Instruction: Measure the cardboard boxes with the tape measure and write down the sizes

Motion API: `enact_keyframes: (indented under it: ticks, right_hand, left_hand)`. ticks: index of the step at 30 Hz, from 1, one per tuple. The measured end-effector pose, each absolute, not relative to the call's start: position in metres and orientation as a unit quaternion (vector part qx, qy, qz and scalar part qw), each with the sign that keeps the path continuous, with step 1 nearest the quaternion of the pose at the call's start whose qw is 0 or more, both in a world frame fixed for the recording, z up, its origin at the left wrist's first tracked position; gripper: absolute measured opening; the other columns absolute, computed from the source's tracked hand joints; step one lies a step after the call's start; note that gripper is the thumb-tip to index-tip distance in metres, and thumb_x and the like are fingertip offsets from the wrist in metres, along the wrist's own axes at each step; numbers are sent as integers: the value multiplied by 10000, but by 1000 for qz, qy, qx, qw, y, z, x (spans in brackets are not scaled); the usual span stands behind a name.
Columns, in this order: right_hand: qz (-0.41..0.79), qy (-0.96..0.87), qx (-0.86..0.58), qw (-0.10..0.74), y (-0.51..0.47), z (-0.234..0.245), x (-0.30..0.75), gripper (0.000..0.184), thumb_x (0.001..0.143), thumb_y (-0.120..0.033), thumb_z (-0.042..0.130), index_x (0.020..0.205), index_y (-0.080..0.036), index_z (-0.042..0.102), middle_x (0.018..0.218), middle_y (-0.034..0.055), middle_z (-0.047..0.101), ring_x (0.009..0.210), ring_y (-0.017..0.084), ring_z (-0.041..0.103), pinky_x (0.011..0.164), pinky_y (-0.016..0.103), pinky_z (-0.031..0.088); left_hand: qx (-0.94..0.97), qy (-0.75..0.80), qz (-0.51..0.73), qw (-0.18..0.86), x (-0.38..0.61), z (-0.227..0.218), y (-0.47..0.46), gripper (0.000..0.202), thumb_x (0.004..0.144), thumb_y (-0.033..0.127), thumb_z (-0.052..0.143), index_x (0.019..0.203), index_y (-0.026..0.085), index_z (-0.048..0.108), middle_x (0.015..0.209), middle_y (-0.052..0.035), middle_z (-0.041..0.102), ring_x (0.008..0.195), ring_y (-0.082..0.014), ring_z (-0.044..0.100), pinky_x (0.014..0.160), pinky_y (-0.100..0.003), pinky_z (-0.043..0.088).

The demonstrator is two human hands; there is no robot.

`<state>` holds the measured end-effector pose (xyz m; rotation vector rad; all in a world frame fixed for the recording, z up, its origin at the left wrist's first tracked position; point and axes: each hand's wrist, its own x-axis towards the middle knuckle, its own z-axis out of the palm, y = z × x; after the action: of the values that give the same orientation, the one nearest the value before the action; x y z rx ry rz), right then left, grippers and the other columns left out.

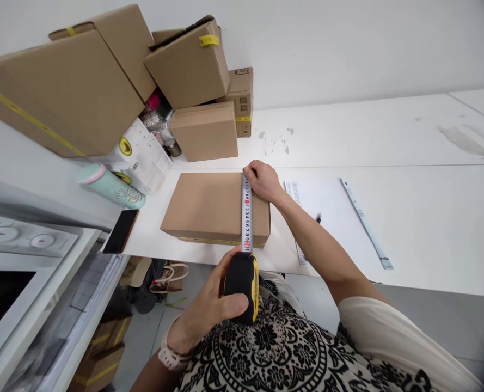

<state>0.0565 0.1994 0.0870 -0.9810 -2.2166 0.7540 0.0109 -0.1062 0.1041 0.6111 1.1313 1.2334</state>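
A closed brown cardboard box [204, 204] lies flat on the white table [421, 218]. My left hand [213, 299] is wrapped round a black and yellow tape measure [242, 286], held just off the table's front edge. Its white blade [246, 218] is drawn out across the box top, from the near edge to the far edge. At the far edge my right hand [263, 179] pinches the blade's end, the fingers curled against the box. Red marks show on the blade at 10 and 20, the latter close to the case.
Several cardboard boxes [62, 92] are stacked at the back left, with a smaller box [204, 130] before them. A mint tumbler [113, 185] and a dark phone [121, 231] are at the left. Paper [327, 228], a pen [318, 218] and a pale strip [366, 223] lie right.
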Motion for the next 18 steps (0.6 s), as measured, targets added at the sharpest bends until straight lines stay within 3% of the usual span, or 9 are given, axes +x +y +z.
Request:
enact_keyframes:
  ticks: [8,18]
  right_hand:
    - [285,-836,-377,279,197,92,56,241,1002,-239,420,820,-202,573,935,91,685,808,216,574,711,326,358]
    - [301,-830,-372,287,198,91,58,229,997,-251,422,826,-208,569,938,87,691,800,213,560,709,321,357]
  left_hand:
    - [226,502,562,617,18,119,-91,847,703,496,877,1458,262,573,1175,-104,680,997,-280,655,824,-372,562]
    - [243,496,556,621,11,105,-92,864,727,506,855,1499,285,536,1276,-108,675,1089,-317,654,906,-415,562]
